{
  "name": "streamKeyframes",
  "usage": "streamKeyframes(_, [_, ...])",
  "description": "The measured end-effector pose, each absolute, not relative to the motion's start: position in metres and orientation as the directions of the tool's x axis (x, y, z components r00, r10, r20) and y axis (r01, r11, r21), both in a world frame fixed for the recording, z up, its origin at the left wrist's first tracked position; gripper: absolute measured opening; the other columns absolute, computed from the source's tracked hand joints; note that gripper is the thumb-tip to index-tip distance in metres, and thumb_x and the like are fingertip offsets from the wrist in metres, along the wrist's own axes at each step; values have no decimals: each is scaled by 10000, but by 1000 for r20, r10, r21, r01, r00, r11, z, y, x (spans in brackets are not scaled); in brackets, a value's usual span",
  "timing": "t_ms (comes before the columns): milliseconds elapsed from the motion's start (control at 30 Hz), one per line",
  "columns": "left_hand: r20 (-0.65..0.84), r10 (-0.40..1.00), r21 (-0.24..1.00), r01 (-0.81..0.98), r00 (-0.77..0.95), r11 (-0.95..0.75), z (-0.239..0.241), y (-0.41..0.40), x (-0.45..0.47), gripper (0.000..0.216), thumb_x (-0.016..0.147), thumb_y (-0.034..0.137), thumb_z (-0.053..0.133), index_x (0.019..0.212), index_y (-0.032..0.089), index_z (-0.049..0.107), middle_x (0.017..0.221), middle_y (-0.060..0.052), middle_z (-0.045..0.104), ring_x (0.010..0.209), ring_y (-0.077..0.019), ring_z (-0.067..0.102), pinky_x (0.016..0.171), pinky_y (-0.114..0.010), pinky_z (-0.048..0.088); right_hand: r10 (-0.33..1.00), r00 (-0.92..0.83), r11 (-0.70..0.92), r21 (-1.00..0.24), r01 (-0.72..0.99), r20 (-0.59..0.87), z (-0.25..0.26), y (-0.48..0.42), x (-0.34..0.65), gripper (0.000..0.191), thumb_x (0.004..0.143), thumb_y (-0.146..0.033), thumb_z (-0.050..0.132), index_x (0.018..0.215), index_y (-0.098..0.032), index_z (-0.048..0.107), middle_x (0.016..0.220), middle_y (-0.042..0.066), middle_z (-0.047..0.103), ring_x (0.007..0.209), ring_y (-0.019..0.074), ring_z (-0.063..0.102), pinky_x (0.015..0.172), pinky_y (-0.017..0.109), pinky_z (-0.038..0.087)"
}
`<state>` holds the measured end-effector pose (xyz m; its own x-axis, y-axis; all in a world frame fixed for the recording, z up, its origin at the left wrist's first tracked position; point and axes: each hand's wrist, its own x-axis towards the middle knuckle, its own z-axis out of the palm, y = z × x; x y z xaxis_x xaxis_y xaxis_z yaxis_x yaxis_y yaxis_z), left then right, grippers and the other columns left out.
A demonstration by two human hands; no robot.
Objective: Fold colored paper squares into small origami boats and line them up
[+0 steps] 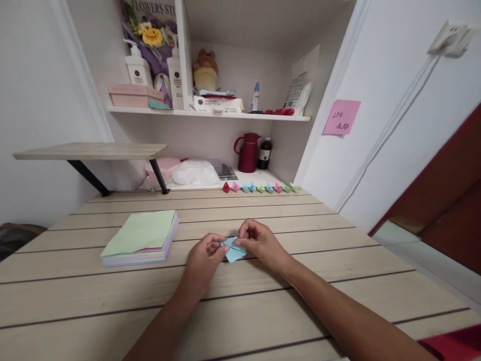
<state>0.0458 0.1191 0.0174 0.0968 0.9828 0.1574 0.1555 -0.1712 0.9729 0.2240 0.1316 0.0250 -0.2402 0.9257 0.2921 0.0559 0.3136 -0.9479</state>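
A small folded piece of light blue paper (pixel 235 254) is held between both hands, just over the middle of the wooden table. My left hand (pixel 203 255) pinches its left corner between thumb and fingers. On the opposite side, my right hand (pixel 263 244) grips the upper right edge, thumb on top and the other fingers curled. A crease runs across the paper between the two thumbs. To the left lies a stack of coloured paper (pixel 141 233) with a pale green sheet on top. Small folded paper pieces (pixel 261 188) in red, pink, blue and green line the table's far edge.
The slatted wooden table (pixel 255 311) meets a white shelf unit. A raised wooden stand (pixel 90 150) is at the back left. Behind the table are a dark red jug (pixel 248 153), a dark bottle (pixel 265 153) and a white plastic bag (pixel 195 173). A pink note (pixel 341 117) hangs right.
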Motion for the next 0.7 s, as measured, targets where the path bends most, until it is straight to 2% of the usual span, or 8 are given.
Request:
streamKeyframes(133, [168,977,963,189,128,-191,18,117,46,166,681,299,648,805,188,657,647,14,648,610,-146,602,587,-249,462,877,-283,442,-883,155,389,30,125,225,225,783,-338,710,728,-189,551,697,-23,534,648,122,483,613,257,409])
streamKeyframes(233, [262,960,913,296,102,-281,21,112,44,94,732,303,628,745,213,650,676,15,666,651,-156,602,638,-265,456,813,-254,578,-779,242,524,35,120,225,130,781,-259,716,816,-203,604,873,19,580,847,169,552,787,314,454])
streamKeyframes(267, [332,938,867,359,96,-344,22,111,42,83,749,296,619,733,222,652,699,13,680,687,-163,613,678,-275,459,799,-227,600,-753,268,556,37,120,225,190,756,-243,740,900,-217,620,988,38,580,944,187,551,856,339,449])
streamKeyframes(333, [479,869,750,458,121,-478,23,108,39,92,781,281,596,738,239,664,763,8,711,770,-180,639,751,-295,465,808,-179,590,-759,278,562,37,120,226,501,681,-234,802,1131,-262,581,1233,69,507,1089,211,518,948,379,428])
streamKeyframes(400, [564,813,674,488,146,-555,23,106,37,111,811,283,577,768,248,673,816,0,729,829,-191,655,786,-307,474,855,-184,516,-834,194,486,36,123,227,763,642,-238,827,1310,-299,465,1307,82,473,1074,201,539,941,383,445])
streamKeyframes(467, [586,798,651,503,142,-568,23,106,36,123,833,297,567,803,252,678,854,-7,737,858,-198,663,794,-315,484,888,-239,421,-904,75,394,35,124,226,801,654,-244,816,1358,-279,434,1160,66,575,937,171,582,871,357,474])
streamKeyframes(533, [587,799,644,521,134,-560,22,106,37,140,844,322,560,811,255,678,857,-10,736,857,-206,665,790,-325,491,898,-271,361,-932,7,346,35,125,225,674,678,-253,795,1296,-232,526,935,21,627,805,145,578,801,326,478])
streamKeyframes(700, [613,780,614,547,123,-569,20,106,40,190,860,376,534,799,262,673,803,-7,716,819,-211,652,766,-329,489,916,-223,352,-935,48,333,43,121,223,354,710,-269,750,1054,-200,699,753,-18,598,740,134,549,737,292,450])
